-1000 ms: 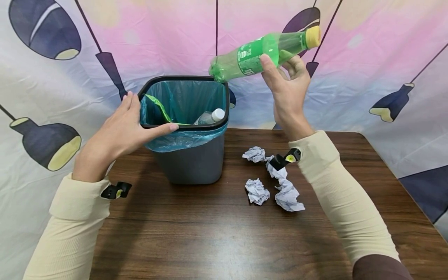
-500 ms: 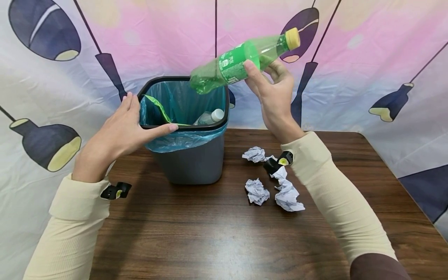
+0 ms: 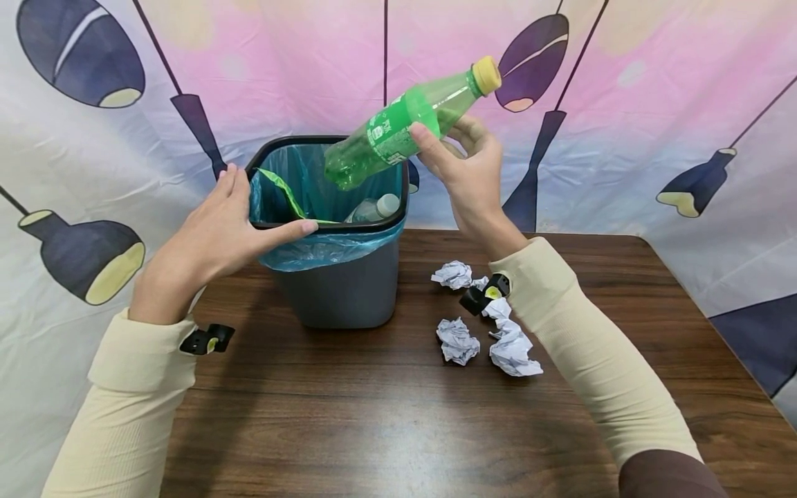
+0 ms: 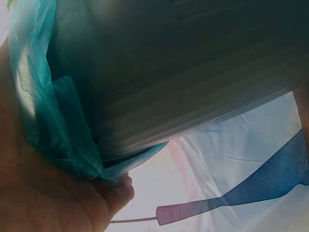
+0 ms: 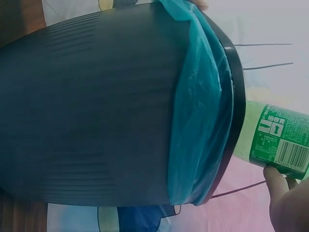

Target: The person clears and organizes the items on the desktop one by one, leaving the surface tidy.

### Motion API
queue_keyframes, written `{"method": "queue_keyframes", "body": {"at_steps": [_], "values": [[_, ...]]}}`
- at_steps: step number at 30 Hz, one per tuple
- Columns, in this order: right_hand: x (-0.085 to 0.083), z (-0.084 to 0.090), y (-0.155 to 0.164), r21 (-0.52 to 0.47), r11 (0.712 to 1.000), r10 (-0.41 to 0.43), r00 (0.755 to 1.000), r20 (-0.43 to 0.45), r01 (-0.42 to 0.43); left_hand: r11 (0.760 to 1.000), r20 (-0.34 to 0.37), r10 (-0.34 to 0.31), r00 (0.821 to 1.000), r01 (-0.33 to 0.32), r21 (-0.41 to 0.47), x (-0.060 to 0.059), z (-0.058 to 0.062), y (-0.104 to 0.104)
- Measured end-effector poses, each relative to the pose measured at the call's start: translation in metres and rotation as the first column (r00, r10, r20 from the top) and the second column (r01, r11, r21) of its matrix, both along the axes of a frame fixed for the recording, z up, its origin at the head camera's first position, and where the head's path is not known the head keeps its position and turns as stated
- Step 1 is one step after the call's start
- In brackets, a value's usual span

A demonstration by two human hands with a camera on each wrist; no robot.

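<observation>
We see a green bottle (image 3: 398, 128) with a yellow cap (image 3: 486, 75) and a green label, tilted base-down in the upper middle of the head frame, its base over the bin's (image 3: 339, 277) mouth. Our right hand (image 3: 463, 169) pinches it at mid-body, thumb in front, fingers curled behind. Our left hand (image 3: 218, 228) rests against the bin's left rim, fingers straight along the side, thumb laid across the near edge. The bin is grey with a black rim and a teal liner (image 3: 324, 245); a clear bottle (image 3: 373, 207) and a green strip (image 3: 283, 190) lie inside.

The right wrist view shows the label's barcode (image 5: 292, 155) and the bin's ribbed wall, which the head view misses. The left wrist view shows liner bunched against our palm (image 4: 58, 198). Only the head view shows crumpled paper (image 3: 457, 339) on the worktop (image 3: 373, 415), lower right of the bin.
</observation>
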State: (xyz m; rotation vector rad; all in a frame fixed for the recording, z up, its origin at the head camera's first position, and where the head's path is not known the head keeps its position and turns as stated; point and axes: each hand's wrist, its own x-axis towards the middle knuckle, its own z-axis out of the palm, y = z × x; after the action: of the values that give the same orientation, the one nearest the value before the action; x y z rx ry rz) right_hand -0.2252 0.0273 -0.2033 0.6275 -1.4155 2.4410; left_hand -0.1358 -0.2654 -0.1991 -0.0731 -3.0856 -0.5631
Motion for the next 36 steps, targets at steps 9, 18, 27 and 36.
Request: {"method": "queue_keyframes", "body": {"at_steps": [9,18,27,36], "values": [[0.002,-0.004,-0.005,0.082,0.997,0.009,1.000,-0.020,-0.007,1.000,0.002,-0.001,1.000,0.001,0.005,0.000,0.001,0.001],[0.004,-0.006,-0.011,0.140,0.990,0.022,0.999,-0.035,-0.017,1.000,-0.003,-0.001,1.000,0.001,0.008,0.000,0.001,0.000],[0.007,-0.001,-0.007,0.170,0.985,0.027,1.000,0.001,-0.027,1.000,-0.004,-0.002,1.000,0.002,0.013,0.001,0.001,0.000],[0.007,0.003,0.004,0.195,0.981,0.004,1.000,0.011,-0.006,1.000,-0.019,-0.003,1.000,0.004,0.017,0.002,0.000,0.001]]}}
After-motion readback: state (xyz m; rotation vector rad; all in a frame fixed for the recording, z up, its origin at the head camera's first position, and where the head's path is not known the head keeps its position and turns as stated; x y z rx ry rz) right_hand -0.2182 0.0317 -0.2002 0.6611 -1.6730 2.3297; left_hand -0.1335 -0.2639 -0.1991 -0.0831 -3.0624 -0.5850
